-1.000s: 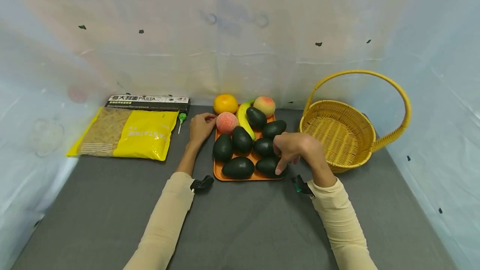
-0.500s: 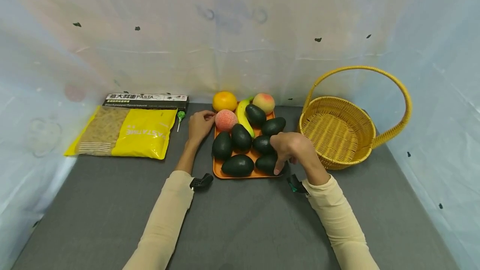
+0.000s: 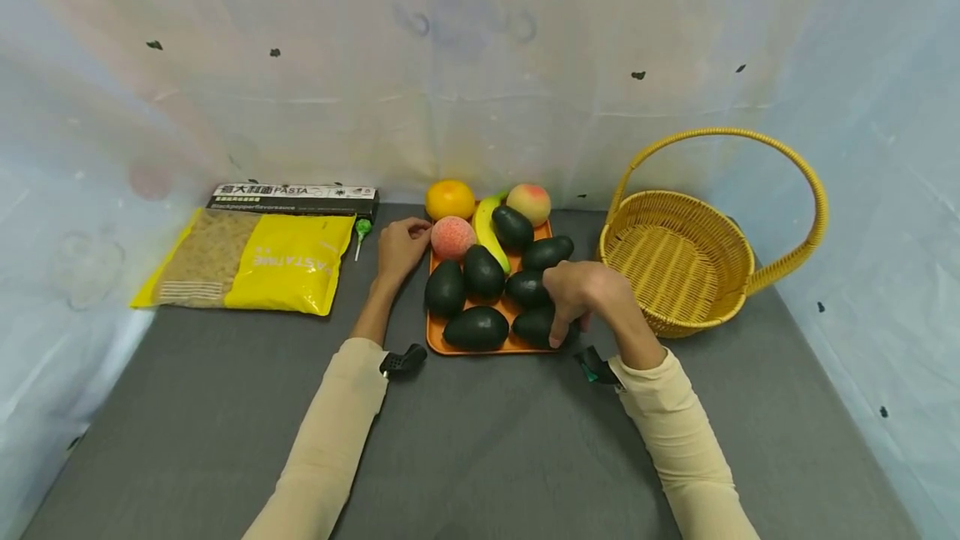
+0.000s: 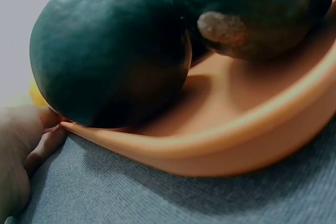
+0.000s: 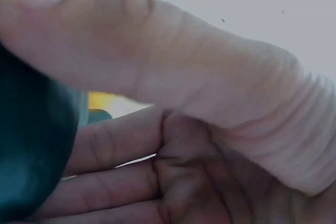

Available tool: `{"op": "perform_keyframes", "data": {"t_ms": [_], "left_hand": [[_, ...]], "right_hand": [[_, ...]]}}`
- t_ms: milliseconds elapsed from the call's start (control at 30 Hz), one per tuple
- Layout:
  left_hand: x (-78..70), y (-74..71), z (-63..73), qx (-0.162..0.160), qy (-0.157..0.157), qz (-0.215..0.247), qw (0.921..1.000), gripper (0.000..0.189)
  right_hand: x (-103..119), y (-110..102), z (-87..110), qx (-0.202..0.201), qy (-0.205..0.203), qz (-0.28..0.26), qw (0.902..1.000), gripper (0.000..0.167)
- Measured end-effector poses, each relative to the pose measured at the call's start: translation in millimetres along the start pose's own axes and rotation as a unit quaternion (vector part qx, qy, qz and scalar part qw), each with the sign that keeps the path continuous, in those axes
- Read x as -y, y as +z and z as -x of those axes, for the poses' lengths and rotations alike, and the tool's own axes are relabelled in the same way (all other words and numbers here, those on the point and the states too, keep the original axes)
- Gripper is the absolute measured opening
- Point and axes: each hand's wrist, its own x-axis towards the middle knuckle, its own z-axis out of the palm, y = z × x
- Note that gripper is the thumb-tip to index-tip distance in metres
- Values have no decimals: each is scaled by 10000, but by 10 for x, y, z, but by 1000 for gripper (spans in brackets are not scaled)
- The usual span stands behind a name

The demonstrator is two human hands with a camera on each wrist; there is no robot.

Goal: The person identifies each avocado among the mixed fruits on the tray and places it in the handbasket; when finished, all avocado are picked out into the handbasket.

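Observation:
An orange tray (image 3: 468, 351) holds several dark green avocados (image 3: 476, 329), a banana (image 3: 485, 227) and a pink peach (image 3: 453, 237). My left hand (image 3: 402, 250) is at the tray's left side; in the left wrist view its thumb and fingertip pinch the rim. At the front right corner, my right hand (image 3: 592, 294) grips an avocado (image 3: 534, 327), thumb on the near side. In the right wrist view the thumb crosses that avocado (image 5: 31, 140) and the fingers curl behind it; the fingertips are hidden.
A yellow wicker basket (image 3: 738, 294) with a tall handle stands to the right. On the left lie a yellow pasta bag (image 3: 292, 265), a black pasta box (image 3: 300, 201) and a green lollipop (image 3: 363, 227). An orange (image 3: 450, 200) and another peach (image 3: 528, 203) are at the tray's back.
My right hand has shifted slightly left over the front right avocado. The left hand stays at the tray's rim, and the head view has tilted a little.

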Motion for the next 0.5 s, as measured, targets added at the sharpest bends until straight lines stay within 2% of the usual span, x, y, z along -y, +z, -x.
{"op": "perform_keyframes", "data": {"t_ms": [100, 233, 333, 500], "left_hand": [[1, 2, -6, -61, 79, 39, 9999, 27], [8, 0, 12, -55, 76, 38, 9999, 26], [15, 5, 30, 21, 3, 22, 10000, 27], [4, 11, 31, 13, -33, 49, 10000, 27]], "right_hand": [[-14, -13, 64, -181, -114, 40, 9998, 30], [-65, -31, 159, -677, -600, 216, 9957, 33], [-127, -43, 235, -1158, -1129, 269, 9865, 32], [-227, -101, 360, -1830, -1878, 286, 9646, 37]]}}
